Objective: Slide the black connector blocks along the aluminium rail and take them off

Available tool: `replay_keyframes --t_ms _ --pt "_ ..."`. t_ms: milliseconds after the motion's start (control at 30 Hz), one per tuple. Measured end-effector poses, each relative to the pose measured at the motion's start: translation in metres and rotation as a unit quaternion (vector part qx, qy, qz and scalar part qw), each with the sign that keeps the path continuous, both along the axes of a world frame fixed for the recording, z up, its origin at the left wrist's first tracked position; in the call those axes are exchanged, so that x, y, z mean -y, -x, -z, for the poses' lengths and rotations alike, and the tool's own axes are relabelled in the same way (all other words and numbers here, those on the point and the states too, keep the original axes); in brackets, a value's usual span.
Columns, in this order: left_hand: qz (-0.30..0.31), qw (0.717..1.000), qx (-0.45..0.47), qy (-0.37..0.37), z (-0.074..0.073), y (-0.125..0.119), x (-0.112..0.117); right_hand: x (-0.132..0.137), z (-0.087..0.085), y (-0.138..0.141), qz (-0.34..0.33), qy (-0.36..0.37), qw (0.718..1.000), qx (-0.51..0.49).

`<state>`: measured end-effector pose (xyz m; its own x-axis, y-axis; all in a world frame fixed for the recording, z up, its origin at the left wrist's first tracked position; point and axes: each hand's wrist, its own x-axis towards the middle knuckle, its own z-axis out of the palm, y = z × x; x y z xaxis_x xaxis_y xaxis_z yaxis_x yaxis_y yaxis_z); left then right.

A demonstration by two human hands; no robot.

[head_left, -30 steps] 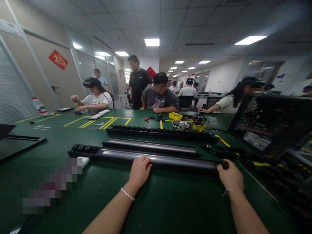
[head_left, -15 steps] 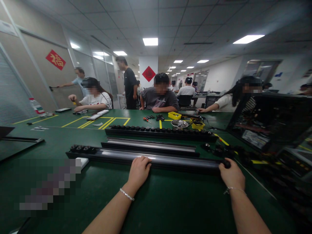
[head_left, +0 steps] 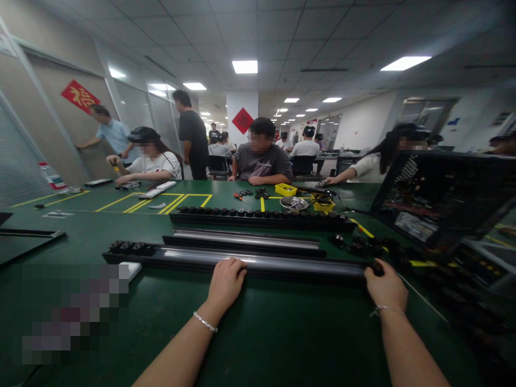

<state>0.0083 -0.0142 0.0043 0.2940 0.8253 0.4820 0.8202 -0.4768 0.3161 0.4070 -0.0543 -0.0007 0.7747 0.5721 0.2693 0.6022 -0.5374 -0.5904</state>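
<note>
A long black metal channel (head_left: 298, 264) with a shiny inner face lies across the green table in front of me. Several small black modules (head_left: 131, 247) sit in its left end. My left hand (head_left: 227, 279) grips the near edge around the middle, thumb to the right and fingers curled over. At the right end, my right hand (head_left: 386, 285) is closed round a small black piece (head_left: 378, 269), mostly hidden by the fingers. Just behind lies a shorter channel (head_left: 250, 240), and beyond it a channel (head_left: 258, 217) filled with a row of black modules.
An open black computer case (head_left: 439, 199) stands at the right, near loose dark parts (head_left: 355, 244). Farther back are a metal bowl (head_left: 293, 203), a yellow bin (head_left: 286, 189) and a screwdriver (head_left: 241, 198). Co-workers sit across the table (head_left: 100, 226). A white object, partly blurred, lies left.
The view has shifted slightly. My right hand has moved a little to the right relative to the channel's end; my left hand stays on the near edge. Behind, standing people have moved.
</note>
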Motion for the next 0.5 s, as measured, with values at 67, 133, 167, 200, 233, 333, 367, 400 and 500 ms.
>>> replay_keyframes --t_ms 67,133,167,200,233,333,367,400,500 --pt "0.0 1.0 0.001 0.002 0.0 0.0 0.0 0.001 0.002 -0.004 -0.002 -0.006 1.0 0.014" --pt "0.001 1.0 0.001 0.003 0.0 0.0 0.0 0.001 0.004 -0.008 -0.012 -0.006 1.0 0.027" --pt "0.001 1.0 0.001 0.003 0.0 0.0 0.0 0.002 0.004 -0.01 -0.02 -0.005 0.999 0.03" --pt "-0.001 1.0 0.002 0.002 0.0 0.0 0.0 0.002 0.004 -0.012 -0.028 -0.002 0.999 0.03" --pt "-0.003 1.0 0.003 0.002 0.0 0.0 0.0 0.002 0.004 -0.013 -0.033 0.0 0.999 0.027" --pt "-0.005 1.0 0.005 0.001 0.0 -0.001 0.0 0.002 0.003 -0.017 -0.023 0.004 1.0 0.009" --pt "-0.006 1.0 0.005 0.0 0.0 -0.001 0.001 0.002 0.002 -0.018 -0.018 0.005 1.0 0.004" --pt "-0.006 1.0 0.005 0.0 -0.001 -0.001 0.001 0.001 0.002 -0.019 -0.015 0.007 1.0 0.0" --pt "-0.008 1.0 0.003 0.002 -0.001 -0.002 0.002 0.001 0.0 -0.021 -0.015 0.015 1.0 -0.016"
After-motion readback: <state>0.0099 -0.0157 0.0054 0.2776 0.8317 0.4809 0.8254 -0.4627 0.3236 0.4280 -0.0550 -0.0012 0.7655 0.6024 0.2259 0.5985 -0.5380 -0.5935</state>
